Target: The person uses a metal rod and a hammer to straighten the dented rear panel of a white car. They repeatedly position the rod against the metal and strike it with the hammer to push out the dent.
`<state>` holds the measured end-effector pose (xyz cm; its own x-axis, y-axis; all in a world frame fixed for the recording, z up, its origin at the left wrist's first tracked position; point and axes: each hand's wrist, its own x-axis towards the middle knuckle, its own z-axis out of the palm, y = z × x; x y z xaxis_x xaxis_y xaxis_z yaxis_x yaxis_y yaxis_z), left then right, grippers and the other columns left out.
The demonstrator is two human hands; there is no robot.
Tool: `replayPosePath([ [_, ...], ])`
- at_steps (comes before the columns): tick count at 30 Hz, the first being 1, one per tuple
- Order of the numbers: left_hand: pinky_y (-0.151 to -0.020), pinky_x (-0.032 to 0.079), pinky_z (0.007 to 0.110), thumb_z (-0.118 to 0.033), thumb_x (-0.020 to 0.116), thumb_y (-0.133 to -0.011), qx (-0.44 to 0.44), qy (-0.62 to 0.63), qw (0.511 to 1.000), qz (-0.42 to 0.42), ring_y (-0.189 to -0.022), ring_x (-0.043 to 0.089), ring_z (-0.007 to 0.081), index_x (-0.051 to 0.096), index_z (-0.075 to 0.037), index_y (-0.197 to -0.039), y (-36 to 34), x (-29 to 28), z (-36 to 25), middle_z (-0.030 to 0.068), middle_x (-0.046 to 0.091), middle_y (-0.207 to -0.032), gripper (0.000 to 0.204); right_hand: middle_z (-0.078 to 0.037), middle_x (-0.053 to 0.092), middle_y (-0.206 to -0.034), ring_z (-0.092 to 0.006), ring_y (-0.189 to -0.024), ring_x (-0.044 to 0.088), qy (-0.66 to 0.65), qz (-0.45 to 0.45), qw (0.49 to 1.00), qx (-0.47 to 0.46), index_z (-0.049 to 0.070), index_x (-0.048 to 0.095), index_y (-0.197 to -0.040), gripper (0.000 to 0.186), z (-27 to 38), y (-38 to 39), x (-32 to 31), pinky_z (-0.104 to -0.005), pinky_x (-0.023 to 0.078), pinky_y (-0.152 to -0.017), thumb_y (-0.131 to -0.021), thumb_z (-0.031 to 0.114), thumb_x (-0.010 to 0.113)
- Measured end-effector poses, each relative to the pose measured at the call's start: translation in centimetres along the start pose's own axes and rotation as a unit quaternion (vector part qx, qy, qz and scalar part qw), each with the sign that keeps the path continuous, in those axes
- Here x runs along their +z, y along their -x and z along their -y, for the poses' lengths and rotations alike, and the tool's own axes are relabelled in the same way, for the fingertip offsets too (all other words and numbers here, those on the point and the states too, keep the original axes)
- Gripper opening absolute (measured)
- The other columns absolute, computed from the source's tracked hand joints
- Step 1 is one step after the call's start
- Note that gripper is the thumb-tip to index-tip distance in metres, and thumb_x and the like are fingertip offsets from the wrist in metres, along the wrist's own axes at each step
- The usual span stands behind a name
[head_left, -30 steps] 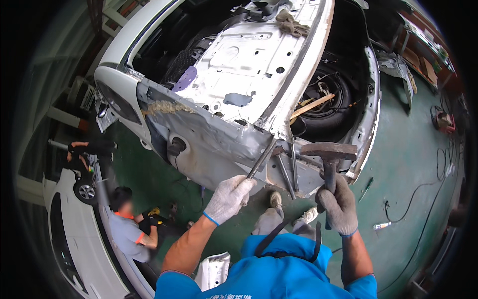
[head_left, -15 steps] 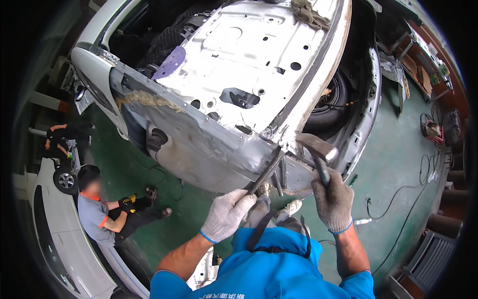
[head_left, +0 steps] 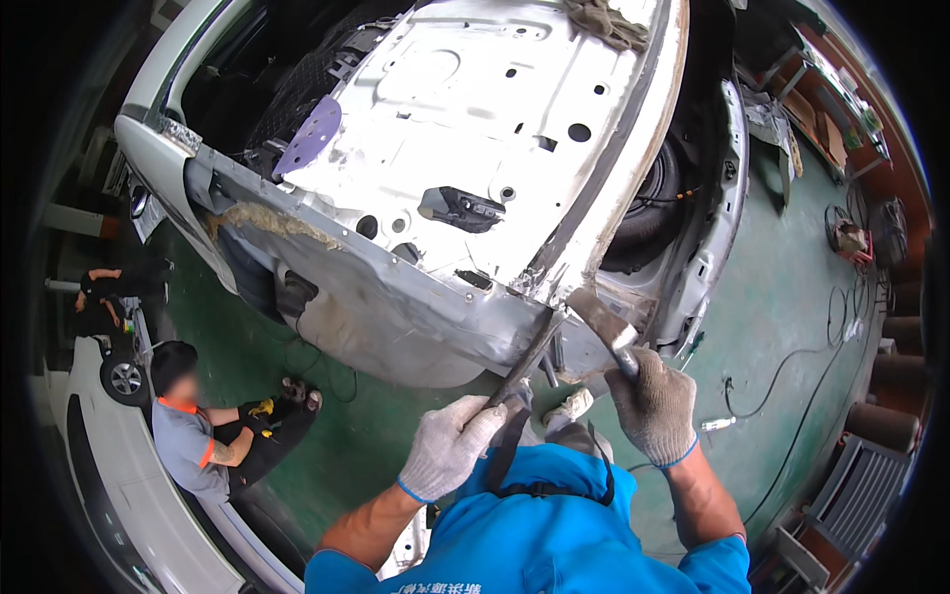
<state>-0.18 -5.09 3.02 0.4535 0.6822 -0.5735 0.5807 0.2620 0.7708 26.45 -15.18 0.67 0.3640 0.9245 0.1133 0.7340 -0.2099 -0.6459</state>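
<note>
My left hand, in a grey-white knit glove, is closed around the near end of a dark metal bar. The bar slants away to the right, its far end at the corner of a stripped car body, where the white panel meets the bare grey metal side. In my right hand, also gloved, is a hammer. Its head hangs close beside the bar's far end; whether they touch I cannot tell. Part of the hammer's handle is hidden in my fist.
A purple perforated disc and brown gloves lie on the car body. A tyre sits in its opening. At left, a co-worker sits beside a white car. Cables cross the green floor at right.
The hammer head has shifted left toward the bar, and my right hand has moved slightly left. My left hand keeps its hold on the bar. The whole view has shifted a little.
</note>
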Motion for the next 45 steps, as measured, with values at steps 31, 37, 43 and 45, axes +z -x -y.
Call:
replayPosePath([
  [31, -0.065, 0.055, 0.042, -0.028, 0.069, -0.102, 0.051, -0.176, 0.982, -0.053, -0.07, 0.074, 0.0347, 0.075, -0.001, -0.115, -0.4, -2.4, -2.6, 0.021, 0.071, -0.078, 0.031, -0.018, 0.072, -0.079, -0.0392, -0.069, 0.073, -0.065, 0.023, 0.998, -0.004, 0.003, 0.067, -0.116, 0.034, -2.2, -0.1, -0.7, -0.0439, 0.057, -0.063, -0.092, 0.021, 0.082],
  [37, -0.068, 0.056, 0.044, -0.029, 0.07, -0.101, 0.086, -0.183, 0.978, -0.05, -0.073, 0.074, 0.0371, 0.076, -0.001, -0.114, -0.8, -2.6, -1.8, 0.0212, 0.072, -0.082, 0.031, -0.018, 0.072, -0.08, -0.04, -0.07, 0.072, -0.05, 0.046, 0.997, -0.026, 0.004, 0.069, -0.114, 0.033, -2.2, -1.2, -0.5, -0.0448, 0.057, -0.063, -0.088, 0.019, 0.084],
  [43, -0.069, 0.057, 0.046, -0.03, 0.069, -0.101, 0.112, -0.195, 0.973, -0.047, -0.075, 0.074, 0.0384, 0.075, -0.002, -0.114, -1.0, -2.7, -1.4, 0.0205, 0.073, -0.082, 0.031, -0.016, 0.072, -0.08, -0.0399, -0.072, 0.072, -0.046, 0.044, 0.998, 0.009, 0.007, 0.073, -0.112, 0.033, -1.9, -1.2, -2.0, -0.0445, 0.057, -0.065, -0.082, 0.014, 0.082],
  [45, -0.069, 0.057, 0.047, -0.03, 0.069, -0.101, 0.11, -0.196, 0.973, -0.043, -0.075, 0.074, 0.0388, 0.075, -0.002, -0.113, -1.1, -2.7, -1.4, 0.0205, 0.073, -0.082, 0.031, -0.014, 0.074, -0.085, -0.0382, -0.078, 0.072, -0.04, -0.043, 0.993, -0.098, 0.007, 0.076, -0.111, 0.037, -1.8, -1.2, -2.1, -0.0425, 0.057, -0.067, -0.075, 0.015, 0.082],
])
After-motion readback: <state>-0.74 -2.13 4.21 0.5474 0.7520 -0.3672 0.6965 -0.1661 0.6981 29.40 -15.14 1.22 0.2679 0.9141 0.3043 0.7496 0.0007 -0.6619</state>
